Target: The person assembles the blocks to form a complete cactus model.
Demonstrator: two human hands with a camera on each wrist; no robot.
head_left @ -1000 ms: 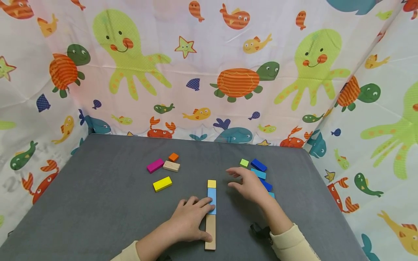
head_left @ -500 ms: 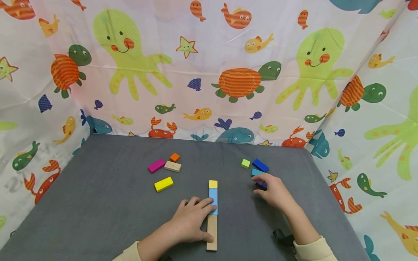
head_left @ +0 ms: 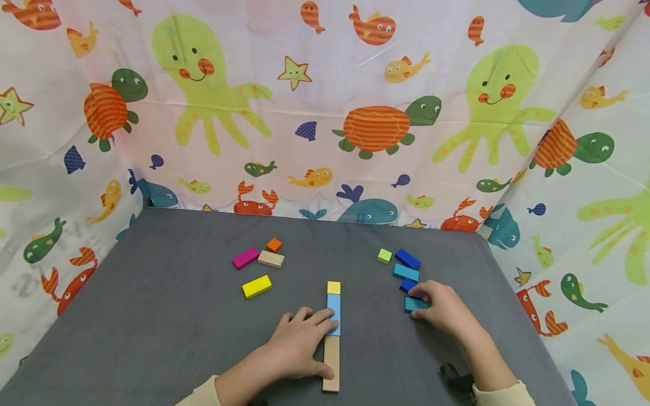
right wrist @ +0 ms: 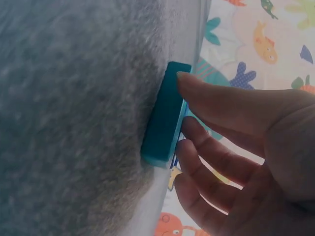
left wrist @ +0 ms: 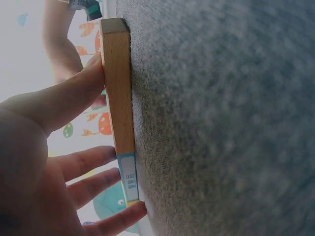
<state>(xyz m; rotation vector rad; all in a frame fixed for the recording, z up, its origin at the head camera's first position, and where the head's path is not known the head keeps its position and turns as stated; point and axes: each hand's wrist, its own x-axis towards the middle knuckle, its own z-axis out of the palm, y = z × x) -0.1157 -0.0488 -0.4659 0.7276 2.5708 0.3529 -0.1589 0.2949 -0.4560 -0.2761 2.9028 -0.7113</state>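
Grey bench (head_left: 167, 332) backed by a white curtain (head_left: 284, 152) printed with sea animals; to the person's left lie a magenta block (head_left: 246, 259), a small orange block (head_left: 274, 245), a short wooden block (head_left: 271, 259) and, a little nearer, a yellow block (head_left: 257, 287); to the right, a small lime-green block (head_left: 384, 256) sits near a dark-blue block (head_left: 408, 259), with a cyan block (head_left: 406, 272) below that and a second dark-blue block (head_left: 407, 286) partly covered by fingers. Between the groups runs a straight row — a small pale-yellow block (head_left: 333, 287), a light-blue block (head_left: 333, 303), a long wooden block (head_left: 332, 352); the left hand (head_left: 302, 344) lies along it, fingers spread, thumb against the long wooden block and fingertips at the light-blue one; the right hand (head_left: 447, 309) pinches a teal block (head_left: 413, 305) — nearest of the right-hand group — between thumb and fingers.
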